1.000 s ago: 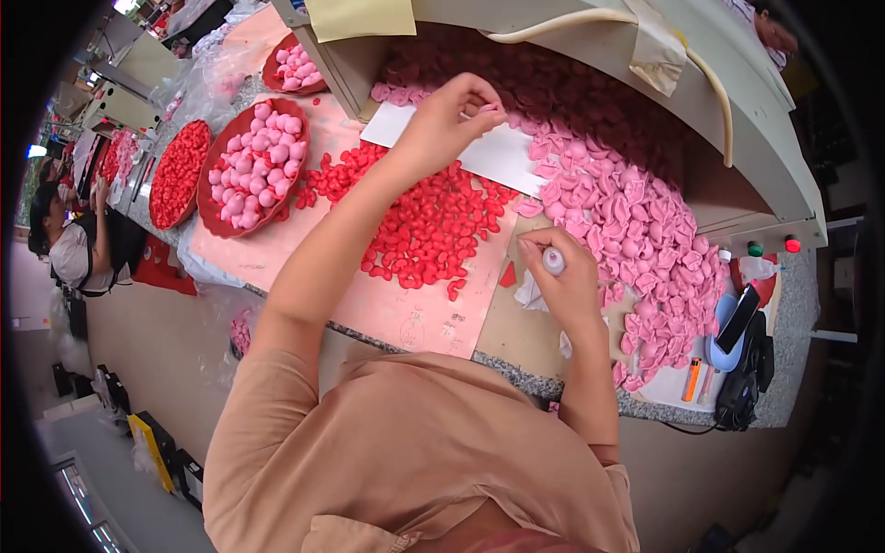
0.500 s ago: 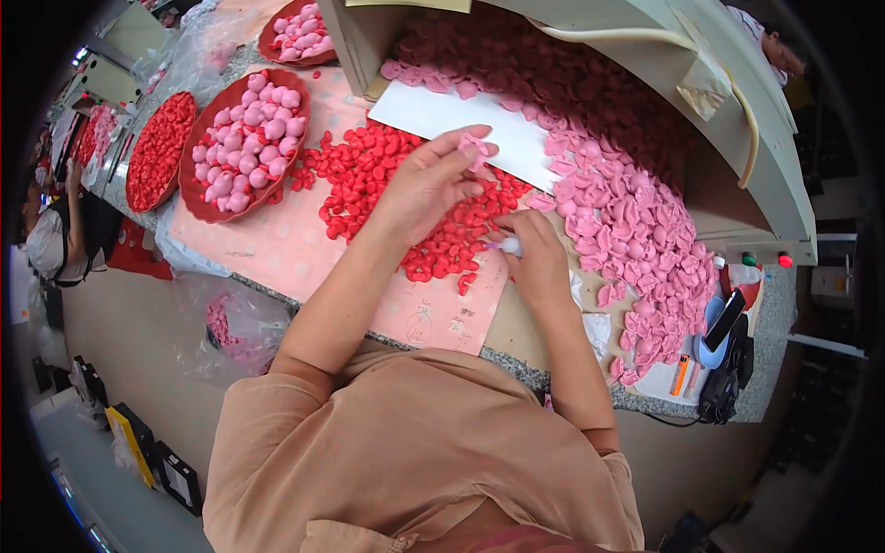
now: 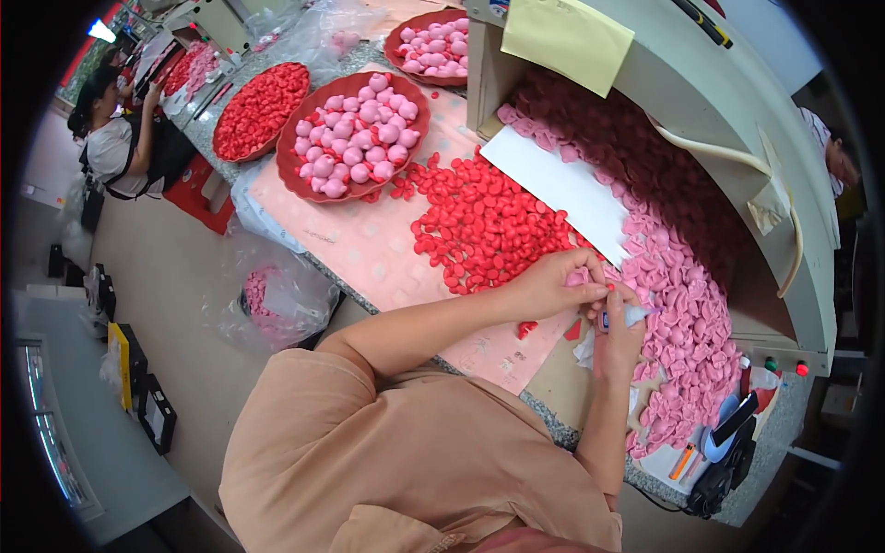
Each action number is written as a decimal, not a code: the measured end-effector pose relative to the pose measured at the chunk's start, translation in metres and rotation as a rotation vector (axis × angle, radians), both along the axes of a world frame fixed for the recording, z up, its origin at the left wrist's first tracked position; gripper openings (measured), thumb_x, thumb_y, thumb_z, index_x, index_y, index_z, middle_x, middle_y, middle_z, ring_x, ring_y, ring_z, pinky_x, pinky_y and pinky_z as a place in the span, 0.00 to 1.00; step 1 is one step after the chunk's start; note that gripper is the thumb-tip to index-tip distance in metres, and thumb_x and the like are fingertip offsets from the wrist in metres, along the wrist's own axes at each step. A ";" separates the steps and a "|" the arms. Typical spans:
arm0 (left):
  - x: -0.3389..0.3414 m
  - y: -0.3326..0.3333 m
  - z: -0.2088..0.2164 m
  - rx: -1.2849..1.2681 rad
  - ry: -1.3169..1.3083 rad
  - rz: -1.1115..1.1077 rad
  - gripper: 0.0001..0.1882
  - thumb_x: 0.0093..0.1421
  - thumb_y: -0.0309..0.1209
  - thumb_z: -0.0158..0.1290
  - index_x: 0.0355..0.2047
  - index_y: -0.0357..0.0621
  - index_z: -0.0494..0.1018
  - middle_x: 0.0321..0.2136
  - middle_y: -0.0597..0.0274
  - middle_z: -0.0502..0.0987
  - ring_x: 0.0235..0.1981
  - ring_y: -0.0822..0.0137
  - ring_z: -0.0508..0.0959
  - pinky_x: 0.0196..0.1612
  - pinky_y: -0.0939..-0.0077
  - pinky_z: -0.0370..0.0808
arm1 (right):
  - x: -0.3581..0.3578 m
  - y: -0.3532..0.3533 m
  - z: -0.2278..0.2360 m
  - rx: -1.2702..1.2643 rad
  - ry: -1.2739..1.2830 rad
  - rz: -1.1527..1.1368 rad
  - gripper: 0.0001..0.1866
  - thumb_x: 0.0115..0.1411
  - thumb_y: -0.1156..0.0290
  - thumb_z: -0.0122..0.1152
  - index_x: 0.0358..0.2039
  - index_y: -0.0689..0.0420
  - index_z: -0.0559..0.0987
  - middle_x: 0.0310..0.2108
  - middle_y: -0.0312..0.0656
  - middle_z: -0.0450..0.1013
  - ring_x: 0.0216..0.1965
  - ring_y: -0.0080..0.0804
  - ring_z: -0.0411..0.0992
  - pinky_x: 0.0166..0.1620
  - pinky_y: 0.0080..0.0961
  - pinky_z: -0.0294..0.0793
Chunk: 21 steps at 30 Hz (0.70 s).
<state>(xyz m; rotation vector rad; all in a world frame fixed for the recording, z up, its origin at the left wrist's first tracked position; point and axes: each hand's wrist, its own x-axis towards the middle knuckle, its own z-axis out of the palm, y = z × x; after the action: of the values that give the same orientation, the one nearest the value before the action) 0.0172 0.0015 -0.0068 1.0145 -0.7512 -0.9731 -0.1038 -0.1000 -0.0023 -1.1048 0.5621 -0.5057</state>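
My left hand (image 3: 551,284) pinches a small pink molded piece (image 3: 578,276), mostly hidden by the fingers. Close against it is my right hand (image 3: 619,343), curled around a small white squeeze bottle (image 3: 634,315) with a purple tip. A bit of red shows where the fingertips of both hands meet; its shape is too small to make out. Small glossy red pieces (image 3: 493,217) lie heaped to the left of my hands. To their right spreads a large pile of pink shell-like pieces (image 3: 687,336).
Red scalloped trays (image 3: 288,175) hold pink balls with red parts; another tray (image 3: 218,138) holds red pieces. A white sheet (image 3: 544,184) lies beneath a grey hood (image 3: 784,138). A phone (image 3: 735,417) sits at the right. Another person (image 3: 115,147) sits at the far left.
My hands, apart before, have come together at the fingertips, beside the pink pile. The view has turned, so the table appears shifted right and more of the left side shows.
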 end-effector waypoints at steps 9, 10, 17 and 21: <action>0.002 0.002 0.004 0.154 0.221 -0.196 0.10 0.63 0.32 0.47 0.39 0.40 0.66 0.31 0.63 0.71 0.33 0.73 0.74 0.38 0.79 0.74 | -0.017 -0.025 0.002 -0.179 0.081 0.146 0.17 0.57 0.75 0.56 0.47 0.62 0.69 0.37 0.40 0.71 0.35 0.22 0.70 0.37 0.15 0.71; 0.003 0.001 0.000 0.082 0.369 -0.189 0.12 0.64 0.33 0.44 0.44 0.40 0.65 0.36 0.61 0.71 0.37 0.71 0.74 0.40 0.77 0.73 | -0.018 -0.027 0.002 -0.091 0.076 0.130 0.18 0.57 0.75 0.56 0.48 0.62 0.68 0.37 0.41 0.71 0.34 0.22 0.70 0.37 0.15 0.71; 0.002 -0.002 0.001 -0.003 0.196 -0.043 0.17 0.66 0.29 0.36 0.54 0.39 0.59 0.46 0.56 0.69 0.42 0.67 0.74 0.44 0.72 0.75 | -0.014 -0.022 0.016 0.107 -0.014 0.165 0.16 0.58 0.74 0.54 0.46 0.61 0.68 0.38 0.44 0.71 0.35 0.27 0.72 0.39 0.22 0.74; 0.004 0.005 0.010 0.190 -0.103 -0.004 0.20 0.67 0.34 0.36 0.56 0.39 0.58 0.45 0.56 0.71 0.41 0.69 0.75 0.44 0.75 0.74 | -0.009 -0.017 0.011 0.048 0.005 0.121 0.13 0.57 0.77 0.55 0.43 0.61 0.69 0.35 0.40 0.71 0.35 0.27 0.72 0.40 0.22 0.75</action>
<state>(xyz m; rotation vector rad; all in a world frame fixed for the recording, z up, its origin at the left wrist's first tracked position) 0.0214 0.0068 0.0029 1.2362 -0.7554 -1.0158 -0.1128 -0.1173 0.0090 -1.0879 0.5063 -0.3828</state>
